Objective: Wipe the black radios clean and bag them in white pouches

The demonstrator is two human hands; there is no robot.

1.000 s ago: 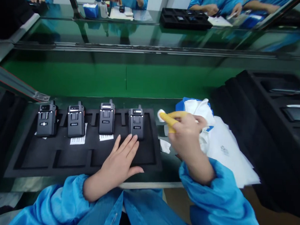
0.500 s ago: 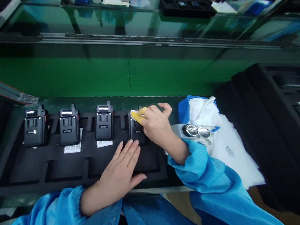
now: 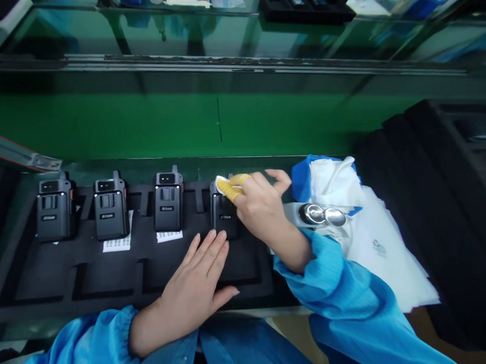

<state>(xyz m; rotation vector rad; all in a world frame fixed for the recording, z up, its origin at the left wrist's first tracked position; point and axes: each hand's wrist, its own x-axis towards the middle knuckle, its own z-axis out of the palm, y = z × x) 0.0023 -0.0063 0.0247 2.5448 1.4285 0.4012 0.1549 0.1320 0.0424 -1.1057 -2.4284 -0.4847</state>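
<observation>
Head view: a black foam tray (image 3: 105, 278) with four black Riton two-way radios side by side, tops pointing away from the wearer. Nearest the right hand (image 3: 261, 209), the rightmost radio (image 3: 224, 221), its top partly hidden behind the fingers. In that hand, a small white wipe (image 3: 221, 181) pinched between two fingertips sheathed in yellow finger cots (image 3: 230, 188), the pinch at the radio's upper left corner, other fingers lifted and loosely curled. Contact between wipe and radio likely, though hard to confirm from this angle. Left hand (image 3: 192, 287) open and flat over the foam, fingers spread, gripping nothing, fingertips just below the same radio, with no visible contact.

Probably a stiff, hard-plastic body, compact and fairly dense, with a smooth face apt to slip under light fingers and to take marks. Best hold likely along the long side edges, clear of the top display and the short antenna stub, which looks the most delicate part. Foam recess likely to steady the radio under gentle pressure.

Nearby: paper labels (image 3: 117, 244) under the second radio and the third; to the right, round metal discs (image 3: 318, 215), a blue-edged pack of white cloth (image 3: 335, 183), a white plastic sheet (image 3: 384, 258).
</observation>
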